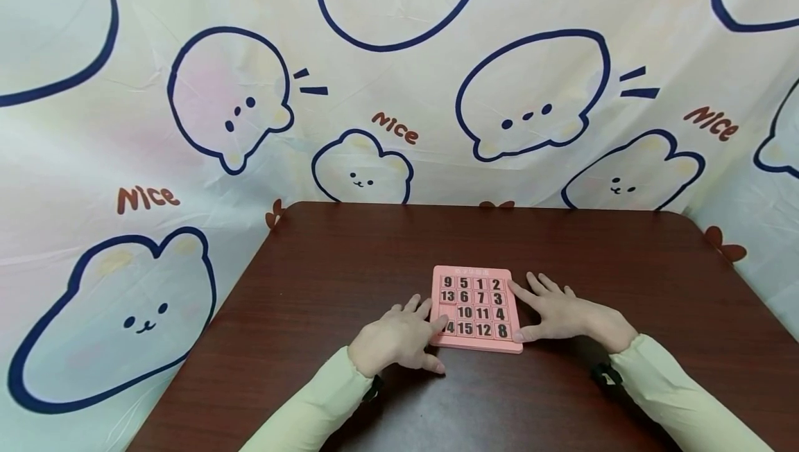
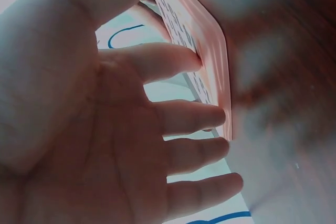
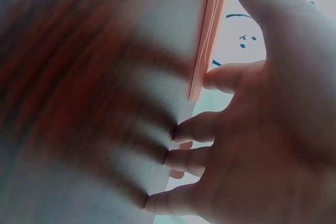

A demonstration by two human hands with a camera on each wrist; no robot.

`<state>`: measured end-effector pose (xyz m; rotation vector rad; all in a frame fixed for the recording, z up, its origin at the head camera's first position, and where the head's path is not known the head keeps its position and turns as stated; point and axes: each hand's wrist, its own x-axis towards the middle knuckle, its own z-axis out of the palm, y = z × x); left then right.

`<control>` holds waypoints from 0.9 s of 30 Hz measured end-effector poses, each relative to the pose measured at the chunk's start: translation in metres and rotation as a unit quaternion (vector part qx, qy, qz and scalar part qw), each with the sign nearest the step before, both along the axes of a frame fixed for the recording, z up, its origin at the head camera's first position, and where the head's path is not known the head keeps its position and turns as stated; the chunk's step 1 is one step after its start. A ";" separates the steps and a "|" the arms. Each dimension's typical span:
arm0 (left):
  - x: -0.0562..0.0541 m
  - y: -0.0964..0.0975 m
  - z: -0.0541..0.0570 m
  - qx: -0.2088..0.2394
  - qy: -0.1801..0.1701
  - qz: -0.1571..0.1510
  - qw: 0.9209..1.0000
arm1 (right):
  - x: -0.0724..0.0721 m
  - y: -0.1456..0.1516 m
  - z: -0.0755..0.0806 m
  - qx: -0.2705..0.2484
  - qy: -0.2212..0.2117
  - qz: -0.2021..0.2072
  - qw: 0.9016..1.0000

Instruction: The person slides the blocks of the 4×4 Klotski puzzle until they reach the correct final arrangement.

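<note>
A pink sliding number puzzle (image 1: 477, 344) lies flat on the table, with black numbers on its square tiles. The top row reads 9, 5, 1, 2, and a gap shows at the left end of the third row. My left hand (image 1: 399, 335) is at the puzzle's left side, its index fingertip on the 14 tile and partly covering it. In the left wrist view, other fingers (image 2: 191, 116) reach the pink frame's edge with the hand spread. My right hand (image 1: 558, 313) is spread at the right side, index finger and thumb touching the frame's edge; its other fingertips (image 3: 186, 129) rest on the table.
The dark brown wooden table (image 1: 349, 244) extends around the puzzle on all sides. Behind it hangs a pale cloth (image 1: 437, 105) printed with blue-outlined cartoon bears. Each wrist wears a black strap (image 1: 607, 374) by a light sleeve (image 1: 680, 389).
</note>
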<state>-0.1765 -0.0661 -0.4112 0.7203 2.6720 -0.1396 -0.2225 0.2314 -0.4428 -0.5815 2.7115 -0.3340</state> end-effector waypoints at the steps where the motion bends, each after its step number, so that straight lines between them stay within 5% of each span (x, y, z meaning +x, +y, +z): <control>1: 0.000 0.000 0.000 -0.001 -0.001 -0.001 1.000 | 0.000 0.000 0.000 0.001 0.000 0.000 1.000; 7: -0.005 -0.004 0.001 0.034 -0.002 0.005 0.999 | -0.002 -0.001 -0.003 0.003 -0.007 -0.005 1.000; 14: -0.024 -0.004 -0.004 0.082 0.024 0.010 0.996 | 0.000 0.000 -0.002 0.004 0.009 0.001 1.000; 27: -0.045 -0.004 -0.014 0.087 -0.023 0.030 0.995 | 0.001 0.000 0.000 0.003 0.004 -0.002 1.000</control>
